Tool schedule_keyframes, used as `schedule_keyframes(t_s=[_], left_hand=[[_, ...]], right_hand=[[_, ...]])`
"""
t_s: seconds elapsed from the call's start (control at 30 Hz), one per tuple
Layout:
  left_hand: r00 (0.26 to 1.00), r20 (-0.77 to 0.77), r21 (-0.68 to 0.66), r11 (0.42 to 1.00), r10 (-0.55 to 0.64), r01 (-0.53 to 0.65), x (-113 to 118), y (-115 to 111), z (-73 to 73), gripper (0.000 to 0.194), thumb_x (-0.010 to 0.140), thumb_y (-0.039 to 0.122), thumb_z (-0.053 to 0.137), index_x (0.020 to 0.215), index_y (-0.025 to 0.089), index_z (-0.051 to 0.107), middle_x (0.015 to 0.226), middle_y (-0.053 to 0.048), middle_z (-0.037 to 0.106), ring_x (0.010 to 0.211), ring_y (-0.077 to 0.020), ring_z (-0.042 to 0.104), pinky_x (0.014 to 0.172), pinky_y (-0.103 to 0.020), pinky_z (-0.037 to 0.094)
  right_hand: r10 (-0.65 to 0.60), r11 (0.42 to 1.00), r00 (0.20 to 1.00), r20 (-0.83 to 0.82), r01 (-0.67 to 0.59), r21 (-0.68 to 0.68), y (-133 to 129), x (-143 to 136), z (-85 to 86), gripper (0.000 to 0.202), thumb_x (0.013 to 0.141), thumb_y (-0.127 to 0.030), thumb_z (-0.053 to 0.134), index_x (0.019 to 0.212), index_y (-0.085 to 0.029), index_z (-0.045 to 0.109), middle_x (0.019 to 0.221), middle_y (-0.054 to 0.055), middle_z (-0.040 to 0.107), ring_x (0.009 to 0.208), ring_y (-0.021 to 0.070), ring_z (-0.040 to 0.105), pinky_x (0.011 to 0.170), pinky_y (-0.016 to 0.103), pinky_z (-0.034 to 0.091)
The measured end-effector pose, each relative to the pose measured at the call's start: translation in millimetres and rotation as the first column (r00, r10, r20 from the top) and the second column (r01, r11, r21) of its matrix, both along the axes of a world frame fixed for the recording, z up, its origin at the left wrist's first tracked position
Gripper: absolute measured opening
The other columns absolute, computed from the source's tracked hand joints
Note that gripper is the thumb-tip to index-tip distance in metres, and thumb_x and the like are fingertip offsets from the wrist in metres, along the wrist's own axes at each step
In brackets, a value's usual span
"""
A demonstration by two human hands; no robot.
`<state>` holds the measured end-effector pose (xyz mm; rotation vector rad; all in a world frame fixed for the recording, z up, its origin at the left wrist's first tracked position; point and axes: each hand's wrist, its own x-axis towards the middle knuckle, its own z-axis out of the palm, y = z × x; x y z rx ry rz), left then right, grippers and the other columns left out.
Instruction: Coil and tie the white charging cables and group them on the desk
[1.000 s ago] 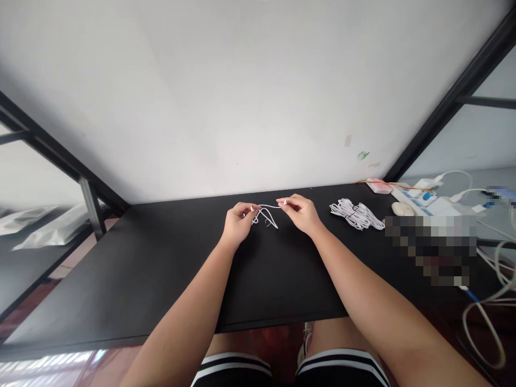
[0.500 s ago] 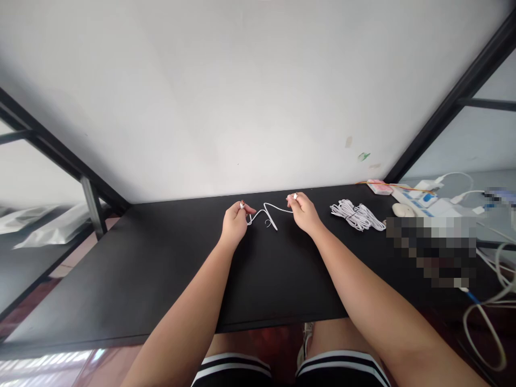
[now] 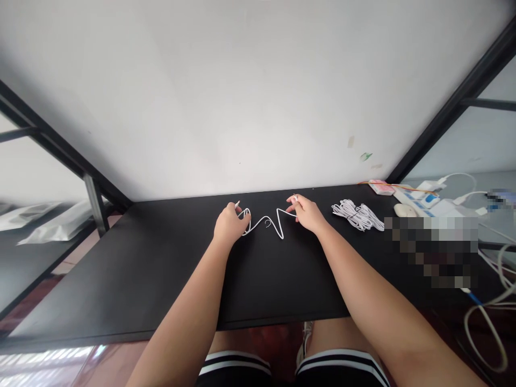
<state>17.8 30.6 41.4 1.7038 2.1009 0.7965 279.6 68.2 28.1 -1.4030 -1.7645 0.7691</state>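
Pinching one end of a thin white cable in each of my hands, I've got it strung across the far middle of the black table, close to the white wall. My left hand is closed on the left end, where the cable curls into a small loop just beside my fingers; my right hand is closed on the right end, thumb and forefinger nipped together with a small plug tip poking up above them. The two hands are well apart, and between them the cable sags onto the table in a zigzag of kinks, with a tiny curl near its middle that I can't make out clearly. Off to the right, near my right hand but not touching it, lies a bundle of white cables, and beyond that a pale mouse and a power strip with leads running off it; part of that corner is blurred out. The risks, as I judge them: the grip on each end is only a fingertip pinch, so a sharp tug could pull an end free. The kinks in the slack could tighten into a knot if pulled hard. And a wide sweep of my right hand could snag the bundle beside it.
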Motion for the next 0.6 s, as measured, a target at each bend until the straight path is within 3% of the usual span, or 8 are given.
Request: schedule_keyframes(t_s=[0.1,0.17,0.4,0.6], left_hand=[[0.993,-0.114,-0.067,0.997,-0.041,0.034,-5.3,2.2,-5.0,0.030,0.075,0.040,0.066,0.095,0.021,0.054,0.104,-0.015,0.068,0.095,-0.0285,0.065,0.073,-0.033,0.043],[0.985,-0.157,-0.102,0.993,-0.070,0.054,-8.2,4.0,-7.3,0.025,0.077,0.041,0.064,0.090,0.021,0.055,0.104,-0.016,0.069,0.097,-0.0300,0.065,0.073,-0.033,0.043],[0.981,-0.172,-0.151,0.986,-0.094,0.068,-9.0,5.0,-5.3,0.013,0.079,0.032,0.059,0.071,0.023,0.054,0.083,-0.012,0.070,0.079,-0.0277,0.066,0.062,-0.031,0.040],[0.981,-0.168,-0.101,0.992,-0.097,0.081,-8.5,5.9,-7.9,0.016,0.080,0.034,0.058,0.070,0.023,0.052,0.083,-0.012,0.070,0.078,-0.0266,0.065,0.061,-0.031,0.039]], right_hand=[[-0.003,1.000,0.998,0.065,0.004,-0.025,0.3,1.3,1.0,0.039,0.094,-0.056,0.048,0.093,-0.023,0.068,0.077,0.004,0.074,0.068,0.0189,0.064,0.063,0.030,0.044],[0.011,0.999,0.996,0.088,-0.008,-0.034,-1.0,1.2,1.7,0.042,0.088,-0.062,0.055,0.085,-0.023,0.069,0.071,0.002,0.070,0.069,0.0189,0.061,0.062,0.030,0.042],[0.121,0.992,0.992,-0.041,-0.121,-0.018,-7.7,-3.0,5.6,0.049,0.077,-0.069,0.065,0.075,-0.020,0.067,0.064,-0.002,0.049,0.062,0.0140,0.045,0.062,0.028,0.037],[0.048,0.999,0.985,-0.167,-0.050,-0.008,-5.3,-4.0,5.0,0.052,0.077,-0.072,0.063,0.072,-0.021,0.066,0.060,-0.004,0.042,0.058,0.0126,0.035,0.058,0.029,0.033]])
